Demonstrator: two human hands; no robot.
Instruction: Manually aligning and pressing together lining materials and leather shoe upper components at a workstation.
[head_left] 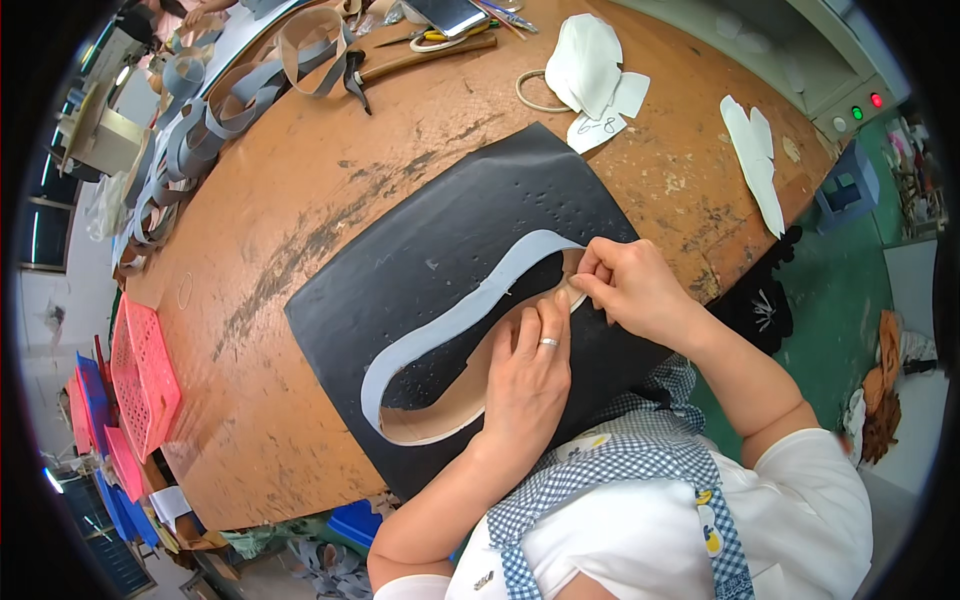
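Observation:
A closed loop of leather strip (440, 326), blue-grey on one face and tan on the other, stands on edge on a black mat (480, 190). My left hand (527, 385), a ring on one finger, grips the loop's near wall, its fingers bent over the tan face. At the loop's right end my right hand (640, 295) pinches the strip between thumb and fingers. The two hands almost meet there, and their fingers partly hide that end. Whether a smaller piece is also between my right fingertips cannot be made out.
Many similar looped strips (205, 125) line the table's far left edge. Beyond the mat lie a hammer (430, 60), a phone (447, 14) and white pattern pieces (585, 65). A pink basket (143, 375) is at the left edge. Another person's hand (207, 8) shows at the top left.

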